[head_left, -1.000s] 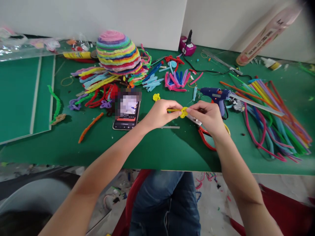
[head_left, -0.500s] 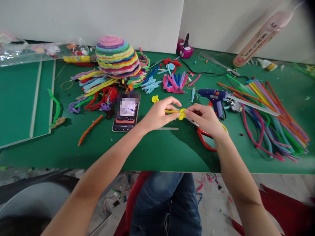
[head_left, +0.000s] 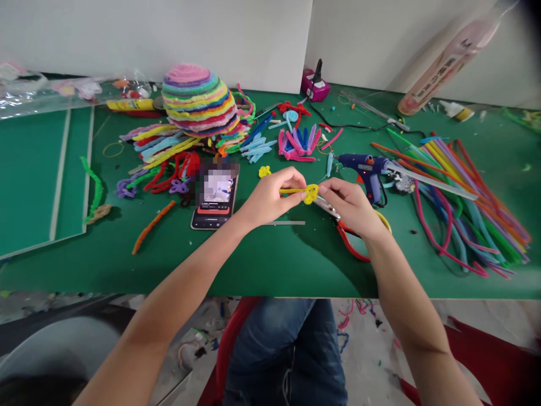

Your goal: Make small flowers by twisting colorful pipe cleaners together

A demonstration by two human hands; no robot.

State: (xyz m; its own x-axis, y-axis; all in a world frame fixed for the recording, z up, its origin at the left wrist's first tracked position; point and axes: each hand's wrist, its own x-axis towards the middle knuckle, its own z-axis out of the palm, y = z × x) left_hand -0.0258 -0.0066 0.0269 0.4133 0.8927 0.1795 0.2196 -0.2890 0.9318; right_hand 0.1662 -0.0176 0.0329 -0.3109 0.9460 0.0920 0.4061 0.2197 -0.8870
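Note:
My left hand [head_left: 274,194] pinches a yellow pipe-cleaner flower [head_left: 311,193], whose straight stem lies back along the fingers. At the flower's right edge are the closed thumb and fingertips of my right hand [head_left: 350,206], pinching its rim. Several small loops form the flower, held above the green table. Another yellow pipe-cleaner flower [head_left: 264,171] lies just behind my left hand. Under my right hand are scissors [head_left: 353,245] with red and yellow handles, partly hidden by the hand and wrist.
A phone [head_left: 214,197] lies left of my hands. The blue glue gun [head_left: 366,166] and a spread of pipe cleaners [head_left: 473,203] are at right. A striped pipe-cleaner dome [head_left: 198,101] stands behind, near cut pieces [head_left: 298,141]. A pink bottle [head_left: 448,65] is at the back right.
My right fingertips have shifted slightly outward to the flower's edge, so more of its loops show. My left hand keeps its pinch. The view has shifted a little.

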